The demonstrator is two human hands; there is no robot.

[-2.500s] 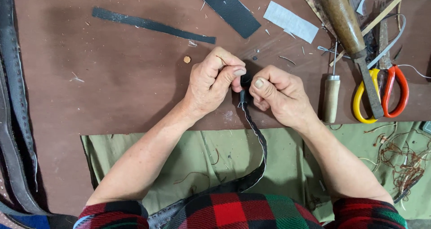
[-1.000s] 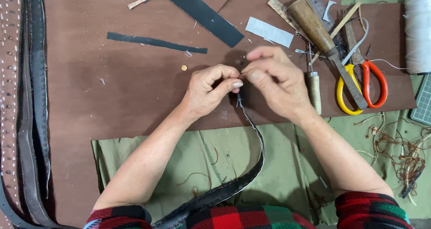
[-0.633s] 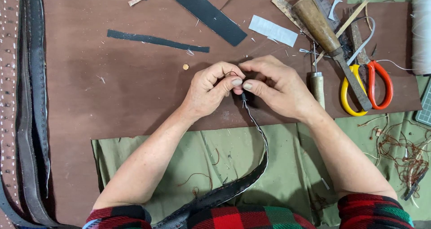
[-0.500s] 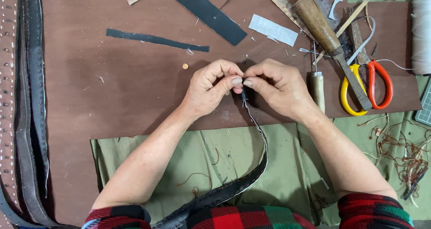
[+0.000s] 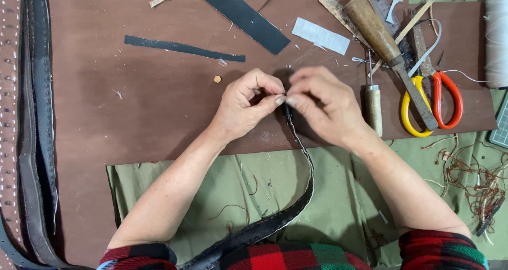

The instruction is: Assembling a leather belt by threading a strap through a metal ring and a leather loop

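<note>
My left hand (image 5: 246, 108) pinched the far end of the dark leather strap (image 5: 301, 185) at mid-counter, and my right hand (image 5: 325, 108) gripped it just beside; mid-stitch, I judged, needing steady fingertips. The awl (image 5: 373, 103) lay right.

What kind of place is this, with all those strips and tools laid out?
Most likely a leatherworker's bench. A large brown leather sheet covers the table, dark straps lie along its edge, and an awl, scissors and thread scraps sit nearby. Both hands, left hand and right hand, pinch a dark stitched strap.
</note>
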